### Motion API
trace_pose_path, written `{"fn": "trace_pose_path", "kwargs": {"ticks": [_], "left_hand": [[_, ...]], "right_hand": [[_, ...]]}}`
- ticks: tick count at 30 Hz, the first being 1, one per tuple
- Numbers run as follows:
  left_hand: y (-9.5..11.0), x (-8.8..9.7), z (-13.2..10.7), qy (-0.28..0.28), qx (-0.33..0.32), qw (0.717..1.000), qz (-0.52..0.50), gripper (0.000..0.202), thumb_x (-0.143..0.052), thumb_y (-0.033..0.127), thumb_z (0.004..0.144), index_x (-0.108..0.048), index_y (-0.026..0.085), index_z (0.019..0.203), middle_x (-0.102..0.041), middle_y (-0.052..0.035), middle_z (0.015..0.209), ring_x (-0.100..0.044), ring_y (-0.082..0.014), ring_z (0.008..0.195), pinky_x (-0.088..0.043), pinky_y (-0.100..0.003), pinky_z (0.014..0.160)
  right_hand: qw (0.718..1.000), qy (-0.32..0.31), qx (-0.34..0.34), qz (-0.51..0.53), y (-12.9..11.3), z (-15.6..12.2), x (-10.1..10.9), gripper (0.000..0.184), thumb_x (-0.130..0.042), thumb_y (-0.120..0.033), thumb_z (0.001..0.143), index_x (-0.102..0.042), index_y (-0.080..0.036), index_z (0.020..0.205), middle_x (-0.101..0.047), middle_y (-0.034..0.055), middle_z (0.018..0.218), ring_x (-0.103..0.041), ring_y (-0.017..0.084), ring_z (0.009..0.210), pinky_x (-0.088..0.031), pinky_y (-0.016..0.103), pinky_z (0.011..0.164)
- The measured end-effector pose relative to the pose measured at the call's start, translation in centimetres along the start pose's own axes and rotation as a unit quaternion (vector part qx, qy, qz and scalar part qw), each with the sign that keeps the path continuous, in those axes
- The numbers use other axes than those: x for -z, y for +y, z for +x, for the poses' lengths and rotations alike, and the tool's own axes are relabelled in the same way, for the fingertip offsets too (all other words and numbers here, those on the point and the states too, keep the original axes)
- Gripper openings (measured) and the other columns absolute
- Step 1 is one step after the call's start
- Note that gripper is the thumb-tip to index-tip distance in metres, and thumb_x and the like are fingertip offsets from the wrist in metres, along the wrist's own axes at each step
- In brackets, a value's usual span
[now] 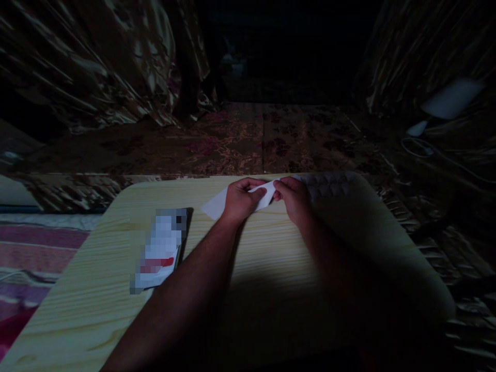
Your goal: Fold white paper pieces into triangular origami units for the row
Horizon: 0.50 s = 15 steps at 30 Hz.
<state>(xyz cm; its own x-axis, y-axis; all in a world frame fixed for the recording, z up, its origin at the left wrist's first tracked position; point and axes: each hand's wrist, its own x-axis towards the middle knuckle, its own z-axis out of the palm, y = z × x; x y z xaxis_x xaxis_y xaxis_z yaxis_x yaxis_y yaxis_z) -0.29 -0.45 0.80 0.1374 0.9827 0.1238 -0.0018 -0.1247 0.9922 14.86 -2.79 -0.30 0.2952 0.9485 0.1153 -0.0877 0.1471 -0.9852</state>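
Both hands hold one piece of white paper (215,203) above the far part of the wooden table (267,248). My left hand (242,199) is closed around its middle, the thumb lying on top. At the paper's right end, my right hand (291,195) pinches it between thumb and fingers. The paper looks narrow and slanted, its left end reaching out past my left hand. Whether it is folded I cannot tell. Left of my left forearm lies a packet with a white and red front (160,248), partly blurred out.
Behind my right hand, a grey, bumpy, padded-looking thing (329,185) lies at the table's far edge. A ledge with flowered cloth (248,137) runs behind the table. A white lamp (451,98) with a cable stands far right. Striped bedding (39,248) is at the left.
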Motion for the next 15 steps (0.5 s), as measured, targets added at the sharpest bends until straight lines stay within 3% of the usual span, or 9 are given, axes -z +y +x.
{"fn": "trace_pose_path", "kwargs": {"ticks": [15], "left_hand": [[0.03, -0.03, 0.03, -0.003, 0.007, 1.0, 0.006, 0.031, -0.085, 0.032, 0.064, -0.078, 0.014, 0.089, -0.076, -0.0044, 0.077, -0.063, -0.0121, 0.059, -0.048, -0.022, 0.056]], "right_hand": [[0.999, 0.043, 0.01, 0.022, -0.12, -0.05, -0.22, 0.022, -0.072, -0.039, 0.074, -0.061, -0.02, 0.07, -0.059, -0.0052, 0.053, -0.053, 0.01, 0.05, -0.042, 0.023, 0.052]]}}
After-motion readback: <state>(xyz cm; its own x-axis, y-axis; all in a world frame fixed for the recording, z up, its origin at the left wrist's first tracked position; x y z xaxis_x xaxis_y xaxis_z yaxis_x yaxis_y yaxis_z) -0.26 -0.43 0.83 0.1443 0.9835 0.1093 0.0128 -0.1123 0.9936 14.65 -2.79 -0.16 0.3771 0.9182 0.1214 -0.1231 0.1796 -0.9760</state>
